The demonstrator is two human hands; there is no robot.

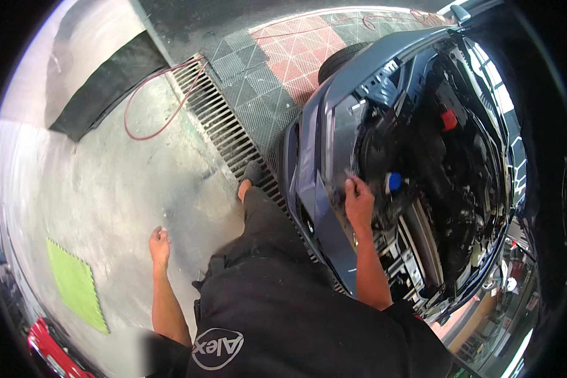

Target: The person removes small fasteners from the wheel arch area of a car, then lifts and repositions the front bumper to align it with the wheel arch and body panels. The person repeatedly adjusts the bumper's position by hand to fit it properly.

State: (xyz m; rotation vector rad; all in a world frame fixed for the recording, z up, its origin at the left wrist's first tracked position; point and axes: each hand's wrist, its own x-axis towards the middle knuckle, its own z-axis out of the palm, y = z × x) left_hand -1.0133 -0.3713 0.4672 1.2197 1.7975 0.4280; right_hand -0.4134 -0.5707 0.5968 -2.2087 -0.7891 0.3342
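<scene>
The two hands are well apart. The right hand (359,205) is over the front edge of the car (337,236), with its thumb and fingertips drawn close together near the inner rim of the front panel; whether they pinch something small or only rest on the surface, I cannot tell. The left hand (160,246) hangs out over the concrete floor (132,201), fingers loosely curled, and whether anything small sits in it I cannot make out. The car, with its engine bay (428,151) exposed, is to the person's right. A blue cap (394,181) is just beside the right hand, apart from it, and a red part (448,119) lies deeper in the bay. To work well at this edge, I would keep the touch light and the wrist lifted, so that nothing rubs the grey paint, and keep the forearm and shirt (264,315) from dragging along the panel. The blue cap is close enough to be knocked, so short, controlled finger movements look wiser than a broad sweep. A firm grip matters too, since anything small could slip into the bay's gaps, or through the slotted drain grate (223,129) alongside the car.
</scene>
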